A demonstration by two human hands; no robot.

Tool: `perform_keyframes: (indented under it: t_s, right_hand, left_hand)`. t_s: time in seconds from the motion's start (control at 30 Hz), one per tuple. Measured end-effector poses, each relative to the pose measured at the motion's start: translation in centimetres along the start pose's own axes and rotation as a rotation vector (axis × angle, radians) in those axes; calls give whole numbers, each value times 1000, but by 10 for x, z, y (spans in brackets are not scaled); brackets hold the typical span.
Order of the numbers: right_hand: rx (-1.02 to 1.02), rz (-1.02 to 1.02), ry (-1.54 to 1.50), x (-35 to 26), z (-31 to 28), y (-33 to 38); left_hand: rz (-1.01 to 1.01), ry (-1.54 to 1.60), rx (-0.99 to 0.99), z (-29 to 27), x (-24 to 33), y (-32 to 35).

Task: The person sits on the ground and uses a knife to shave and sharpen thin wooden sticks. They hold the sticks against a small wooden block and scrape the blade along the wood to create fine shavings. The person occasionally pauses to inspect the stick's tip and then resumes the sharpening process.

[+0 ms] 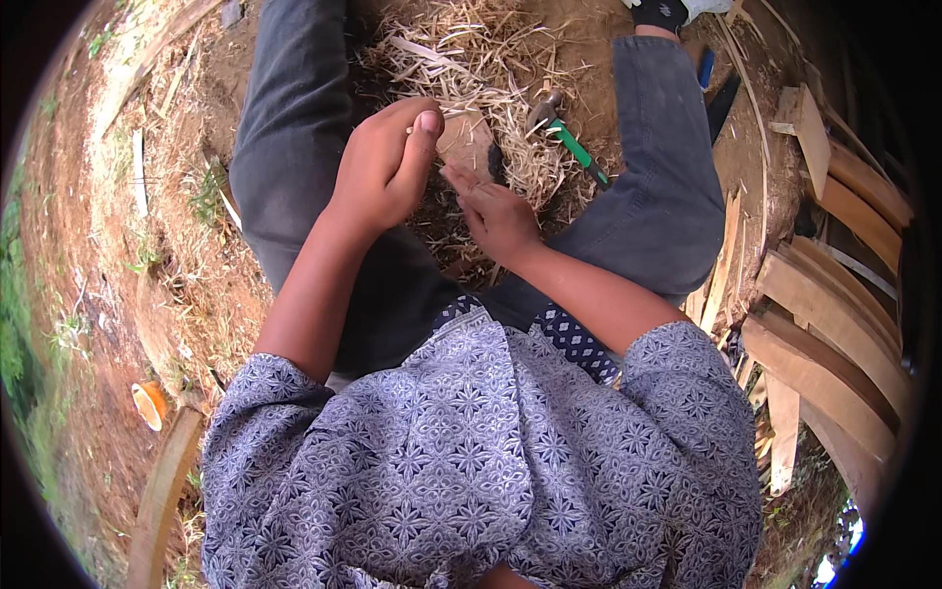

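Between my legs, a pale wooden block (469, 140) lies among wood shavings (471, 64). My left hand (385, 162) is closed beside the block's left side, thumb on top. A tiny pale bit shows at its fingers, but what it grips is hidden. My right hand (498, 218) is at the block's near edge, its fingers stretched out and apart from the left hand. Nothing shows in its grasp. A small dark piece stands at the block's right edge, too unclear to name. To the right, a hammer (579, 150) with a green and black handle rests on the shavings.
Curved wooden boards (819, 368) are stacked at the right. Past my right leg lie a dark blade-like thing (724, 106) and a small blue object (706, 69). At the left are an orange round thing (149, 404) and a long wooden piece (162, 501).
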State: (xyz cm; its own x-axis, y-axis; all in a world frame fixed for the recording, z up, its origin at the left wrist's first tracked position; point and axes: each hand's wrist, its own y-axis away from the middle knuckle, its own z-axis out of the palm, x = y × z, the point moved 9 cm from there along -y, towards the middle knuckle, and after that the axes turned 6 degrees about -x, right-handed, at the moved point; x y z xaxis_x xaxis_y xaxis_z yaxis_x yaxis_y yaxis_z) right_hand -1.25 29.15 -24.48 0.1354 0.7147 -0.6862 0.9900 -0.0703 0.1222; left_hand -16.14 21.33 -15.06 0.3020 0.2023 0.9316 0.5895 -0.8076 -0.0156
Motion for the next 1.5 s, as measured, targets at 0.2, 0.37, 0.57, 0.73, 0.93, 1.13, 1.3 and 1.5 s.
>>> perform_keyframes:
  t_s: [0.2, 0.37, 0.57, 0.73, 0.93, 1.13, 1.3, 1.5]
  right_hand:
    - [85, -32, 212, 28, 13, -34]
    - [224, 105, 215, 53, -6, -63]
    - [180, 374, -204, 79, -42, -45]
    - [313, 241, -501, 73, -78, -55]
    - [177, 7, -384, 59, -67, -64]
    - [79, 89, -437, 10, -70, -69]
    - [-3, 401, -264, 61, -52, -67]
    - [151, 184, -350, 39, -49, -67]
  left_hand:
    - [-6, 48, 50, -7, 6, -4]
    - [65, -24, -1, -1, 12, -22]
    - [133, -114, -84, 7, 21, -64]
    - [170, -44, -153, 29, 3, -68]
    - [195, -5, -238, 27, 11, -57]
    - [207, 28, -121, 12, 7, -50]
    - [180, 31, -109, 10, 5, -47]
    - [67, 36, -57, 6, -6, -44]
